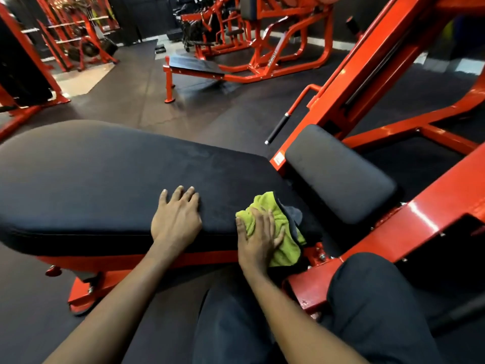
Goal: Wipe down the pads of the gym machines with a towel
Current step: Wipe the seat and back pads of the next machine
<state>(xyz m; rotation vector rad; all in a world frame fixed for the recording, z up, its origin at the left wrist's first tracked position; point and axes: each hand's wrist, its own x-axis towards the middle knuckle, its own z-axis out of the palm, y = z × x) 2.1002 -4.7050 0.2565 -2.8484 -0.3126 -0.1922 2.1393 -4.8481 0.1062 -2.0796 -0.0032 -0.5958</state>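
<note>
A long black back pad (pixel 105 179) of a red machine lies across the view. My left hand (pixel 177 218) rests flat on its near edge with the fingers straight. My right hand (pixel 258 240) presses a bunched yellow-green towel (pixel 278 219) against the pad's right end, fingers spread over the cloth. A darker grey part of the towel shows at its right side. A smaller black seat pad (pixel 341 174) sits just to the right of the towel.
The red frame (pixel 420 206) of this machine runs along the right, with a black-gripped handle (pixel 279 126) behind the seat pad. My knees (pixel 367 298) are at the bottom. A flat red bench (pixel 195 67) and other red machines stand on the dark floor beyond.
</note>
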